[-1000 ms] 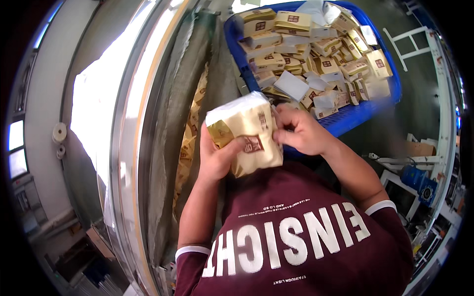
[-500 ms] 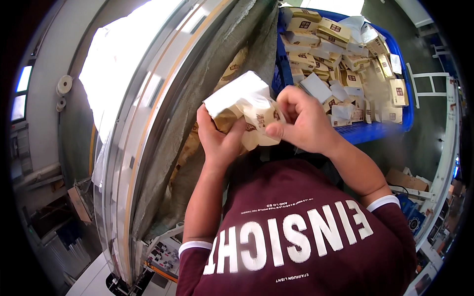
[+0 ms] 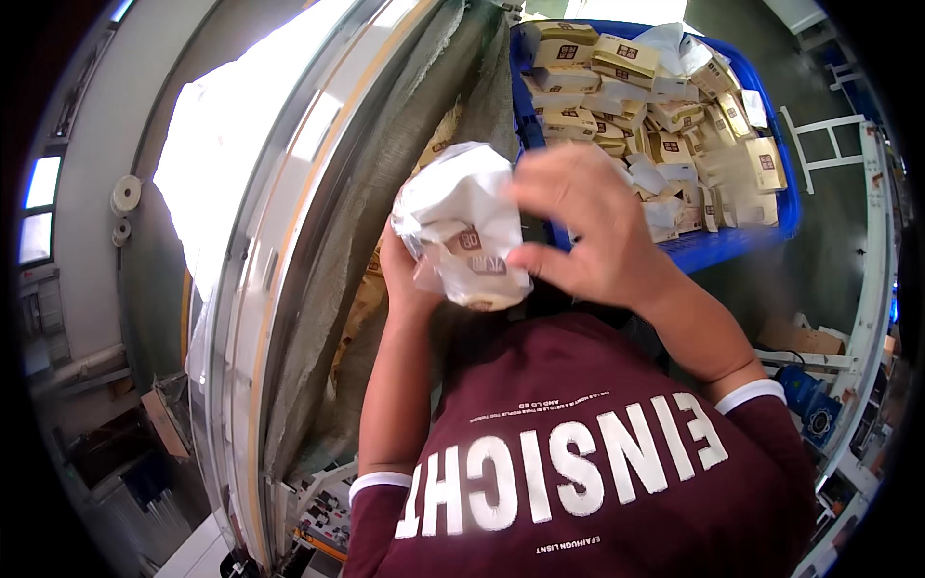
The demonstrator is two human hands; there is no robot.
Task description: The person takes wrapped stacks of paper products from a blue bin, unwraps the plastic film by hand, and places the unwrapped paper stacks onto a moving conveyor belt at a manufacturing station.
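My left hand (image 3: pixel 403 275) is closed around the left side of a tissue pack (image 3: pixel 467 226), a white block in a crumpled, partly loose wrapper with brown marks. Most of its fingers are hidden behind the pack. Right beside the pack's right edge is my right hand (image 3: pixel 588 226), its thumb and fingers spread apart and slightly blurred. The fingertips are at the wrapper's edge; whether they touch it I cannot tell. Both hands are in front of my chest.
A blue crate (image 3: pixel 785 183) heaped with cream and white tissue packs stands at the far right. Along the left runs a metal frame (image 3: pixel 252 289), with grey cloth (image 3: pixel 332 289) hanging beside it and more packs in its fold. A white rack (image 3: pixel 829 144) stands right of the crate.
The pack has turned, and its wrapped, marked side now faces up. My right hand has let go of the wrapper it pinched and spread its fingers. The left hand keeps its hold.
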